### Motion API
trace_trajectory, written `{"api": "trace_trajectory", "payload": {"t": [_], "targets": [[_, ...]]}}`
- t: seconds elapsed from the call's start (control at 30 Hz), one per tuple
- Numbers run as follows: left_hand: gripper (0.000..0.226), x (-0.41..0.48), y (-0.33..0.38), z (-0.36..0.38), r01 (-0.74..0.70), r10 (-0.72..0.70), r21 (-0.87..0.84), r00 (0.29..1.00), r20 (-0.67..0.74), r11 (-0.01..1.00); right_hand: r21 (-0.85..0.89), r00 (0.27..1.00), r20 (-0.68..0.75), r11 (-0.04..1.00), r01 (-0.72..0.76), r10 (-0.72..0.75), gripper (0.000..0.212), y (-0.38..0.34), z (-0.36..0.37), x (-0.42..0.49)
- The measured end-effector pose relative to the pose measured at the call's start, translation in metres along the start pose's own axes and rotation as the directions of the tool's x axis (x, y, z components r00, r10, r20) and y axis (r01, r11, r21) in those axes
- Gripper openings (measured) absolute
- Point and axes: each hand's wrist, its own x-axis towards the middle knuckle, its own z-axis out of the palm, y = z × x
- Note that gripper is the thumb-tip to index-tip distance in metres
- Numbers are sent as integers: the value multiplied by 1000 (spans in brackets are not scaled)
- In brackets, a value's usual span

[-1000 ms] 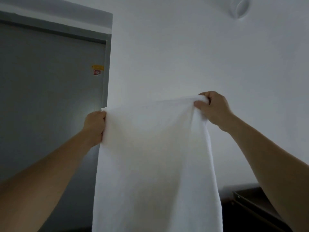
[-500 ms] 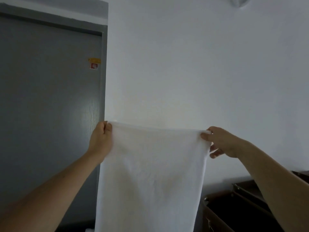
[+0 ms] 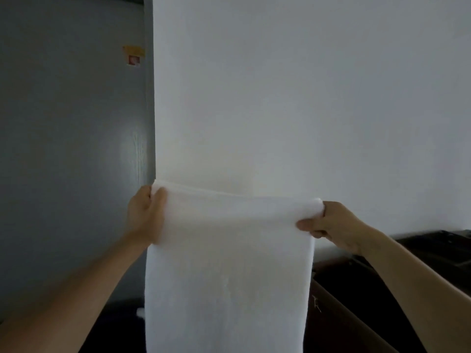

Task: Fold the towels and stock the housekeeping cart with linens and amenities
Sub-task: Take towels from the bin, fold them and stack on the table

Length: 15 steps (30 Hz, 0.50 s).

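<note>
White towel (image 3: 229, 276) hangs in front of a pale wall (image 3: 305, 98), beside a grey door (image 3: 71, 149). Left hand (image 3: 145, 215) grips its top left corner; right hand (image 3: 331, 225) pinches the top right corner.

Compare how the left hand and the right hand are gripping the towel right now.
The left hand grips its corner higher in frame, in front of the grey door; the right hand grips lower, in front of the white wall. The left hand's thumb points upward on the cloth; the right hand's thumb points sideways across it. Both pinch a top corner of the white towel, which hangs between them.
</note>
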Motion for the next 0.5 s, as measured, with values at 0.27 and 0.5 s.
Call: {"api": "trace_trajectory", "payload": {"t": [0.27,0.5], "targets": [[35,-35,-34,-10,156,-188,120,921,342,980,165,972,-111,968,-190,209,24,48,10,-2],[40,55,-30,22,107,-203,399,957,206,911,221,945,-323,975,15,59,23,3,31,79]]}}
